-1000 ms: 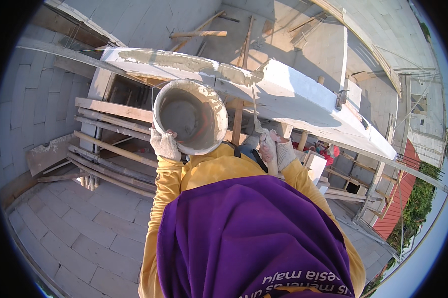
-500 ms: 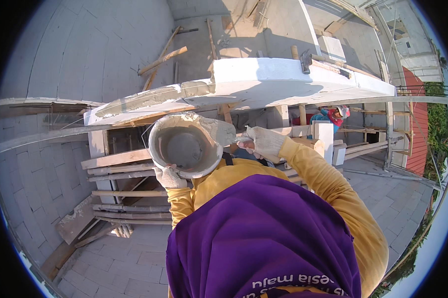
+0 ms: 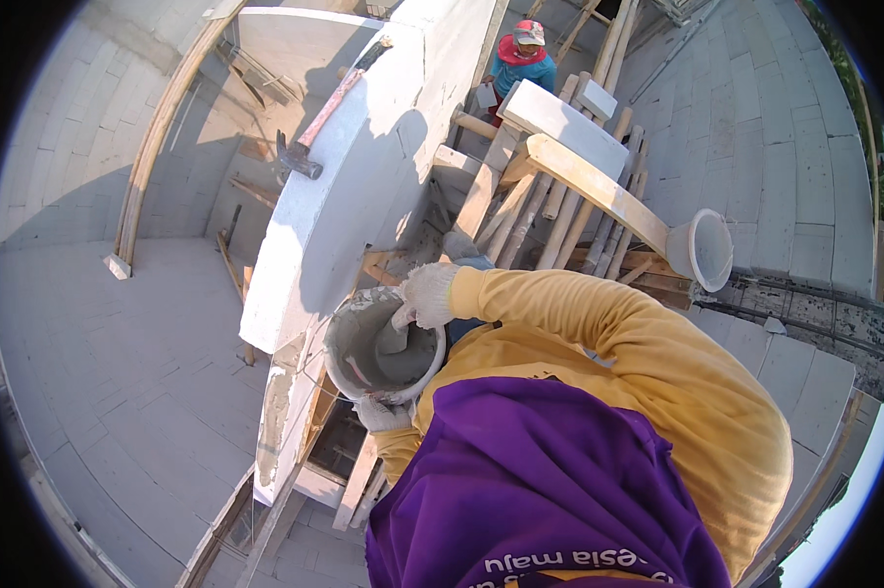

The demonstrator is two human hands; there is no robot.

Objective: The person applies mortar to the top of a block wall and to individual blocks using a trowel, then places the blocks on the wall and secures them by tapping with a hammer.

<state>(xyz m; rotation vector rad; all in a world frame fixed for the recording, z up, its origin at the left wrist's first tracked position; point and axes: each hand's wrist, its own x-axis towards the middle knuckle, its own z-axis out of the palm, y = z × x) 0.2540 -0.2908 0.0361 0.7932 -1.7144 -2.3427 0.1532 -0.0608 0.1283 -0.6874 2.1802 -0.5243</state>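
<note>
A mortar-smeared bucket [image 3: 344, 333] hangs tilted in front of me beside the block wall, with wet grey mortar [image 3: 410, 365] inside. My left hand [image 3: 383, 414], in a pale knit glove, grips the bucket's near rim. Closed on a trowel, my gloved right hand [image 3: 428, 294] is over the far rim. The mortar-coated trowel [image 3: 393, 338] points down into the bucket; its handle is mostly hidden by the glove. On the white block wall [image 3: 349, 186] to the left, a claw hammer [image 3: 326, 116] with a reddish handle lies on top. Spread mortar [image 3: 278, 412] covers the wall's nearer, lower end.
Another person [image 3: 522, 69] in a cap and blue top is beyond the bamboo poles [image 3: 559, 225]. A wooden beam [image 3: 598, 191] slants toward a second white bucket [image 3: 701, 250] at right. White blocks [image 3: 569, 122] rest on the poles.
My view has swung round to the right along the wall. The trowel, held out beside the bucket before, has moved inside it. My left hand keeps the bucket.
</note>
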